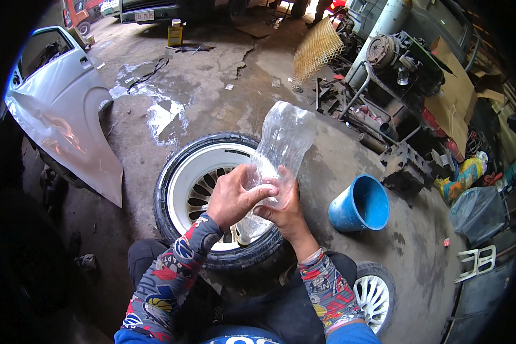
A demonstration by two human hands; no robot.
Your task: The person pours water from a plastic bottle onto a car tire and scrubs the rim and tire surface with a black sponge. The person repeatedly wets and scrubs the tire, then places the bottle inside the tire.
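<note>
Both my hands hold a clear plastic bottle (284,137), tilted with its neck down toward me and its base up and away. My left hand (232,198) grips the lower part from the left, thumb across the front. My right hand (284,209) wraps the same part from the right. The bottle hangs over a car wheel (180,189) with a black tyre and white spoked rim, lying flat on the concrete. Patterned sleeves cover both forearms.
A blue plastic bucket (358,205) lies tipped to the right of the wheel. A second small wheel (375,295) sits by my right knee. A silver car door (60,109) leans at left. Engine parts and scrap (395,63) pile at the right, with a yellow mesh panel (317,49) beyond.
</note>
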